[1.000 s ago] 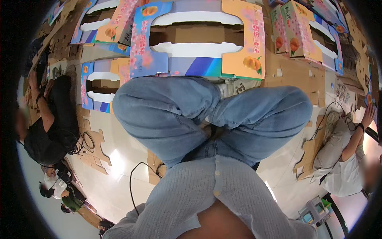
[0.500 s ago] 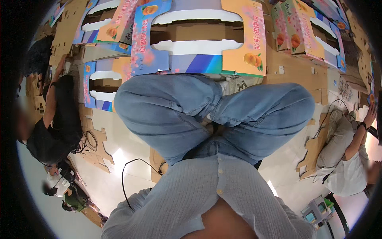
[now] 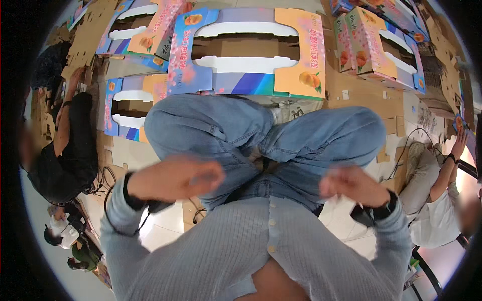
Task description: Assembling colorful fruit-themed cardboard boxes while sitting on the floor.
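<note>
Over my crossed legs in blue jeans (image 3: 201,125), my left hand (image 3: 175,178) hangs in the air at the left, its fingers bent but smeared by motion. Level with it on the right, my right hand (image 3: 354,184) floats above the other thigh, also blurred. No object can be made out in either hand. Just beyond my knees stands a large printed cardboard fruit box (image 3: 246,83), blue at its left end and orange at its right, with white flaps along its open top. Neither hand touches it.
Similar boxes stand at the left (image 3: 131,108), far left (image 3: 143,42) and far right (image 3: 374,55). Flat cardboard (image 3: 356,103) covers part of the floor. One person (image 3: 68,165) sits at the left, another (image 3: 434,205) at the right. A black cable (image 3: 108,183) lies at the left.
Both my hands have come up into view over my lap from below. The box and my legs appear shifted slightly left in the picture.
</note>
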A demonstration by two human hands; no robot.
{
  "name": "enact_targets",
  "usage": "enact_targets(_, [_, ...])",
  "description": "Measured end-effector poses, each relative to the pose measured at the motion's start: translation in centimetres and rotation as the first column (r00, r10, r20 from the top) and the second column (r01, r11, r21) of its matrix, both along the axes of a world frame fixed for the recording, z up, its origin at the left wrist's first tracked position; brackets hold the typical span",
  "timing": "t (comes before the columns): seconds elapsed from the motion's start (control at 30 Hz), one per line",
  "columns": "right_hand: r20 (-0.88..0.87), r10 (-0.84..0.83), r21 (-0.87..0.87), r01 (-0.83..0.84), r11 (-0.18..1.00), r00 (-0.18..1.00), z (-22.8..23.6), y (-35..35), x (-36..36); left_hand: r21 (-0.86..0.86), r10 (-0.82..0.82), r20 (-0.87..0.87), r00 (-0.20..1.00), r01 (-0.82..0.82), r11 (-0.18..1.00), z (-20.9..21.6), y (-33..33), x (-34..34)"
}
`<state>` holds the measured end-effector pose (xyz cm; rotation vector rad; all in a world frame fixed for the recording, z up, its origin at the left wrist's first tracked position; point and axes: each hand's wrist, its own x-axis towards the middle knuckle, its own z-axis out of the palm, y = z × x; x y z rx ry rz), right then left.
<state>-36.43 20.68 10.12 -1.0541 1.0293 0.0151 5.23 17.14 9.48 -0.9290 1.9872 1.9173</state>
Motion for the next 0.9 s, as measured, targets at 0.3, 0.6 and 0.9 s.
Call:
enact_targets(0.3, [-0.262,-0.078,-0.910,-0.220,0.352,0.962,-4.4,-14.3,6.6,-0.844,0.191,-0.275,0.942,-0.332,0.422,-8.4,-15.3,-12.2])
enact_targets(0.6, [-0.556,-0.048,-0.824,-0.544,0.157,0.830,-9.1,-17.2,7.4,-0.554,0.122,-0.107,0.987,-0.161,0.817,-15.2,-21.1,-13.7])
enact_targets(0.9, [-0.613,-0.058,-0.783,-0.596,0.179,0.788,-8.8,-17.4,7.9,-0.260,-0.029,-0.024,0.999,0.022,0.965,-14.0,-23.5,-13.6])
